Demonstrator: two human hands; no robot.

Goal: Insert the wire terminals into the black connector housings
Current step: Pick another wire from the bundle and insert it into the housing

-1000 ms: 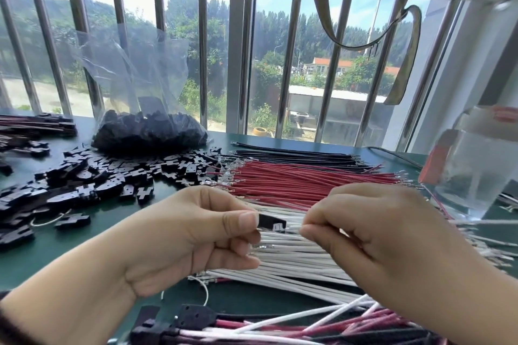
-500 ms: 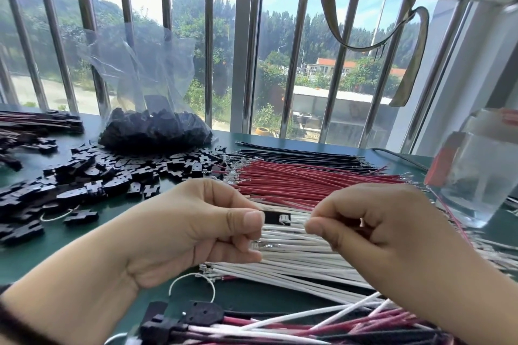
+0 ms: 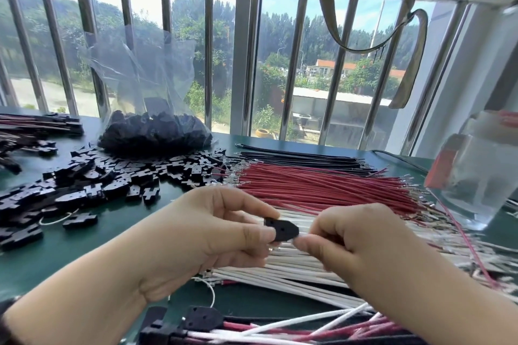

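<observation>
Two hands (image 3: 280, 238), one held housing (image 3: 281, 230), one bag (image 3: 145, 109), one glass (image 3: 482, 171), three wire bundles (image 3: 322, 190).

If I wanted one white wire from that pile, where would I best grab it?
Probably mid-length, pinching from above: the white wires lie flat, side by side on the table, with small metal tips at their ends best left untouched. The left hand and right hand cover part of the pile.

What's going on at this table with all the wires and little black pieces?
A person is assembling wire connectors by hand. The left hand pinches a black connector housing, and the right hand meets it at its right end, fingers curled as if feeding in a wire. On the green table lie loose housings and rows of red wires, white wires and black wires.
</observation>
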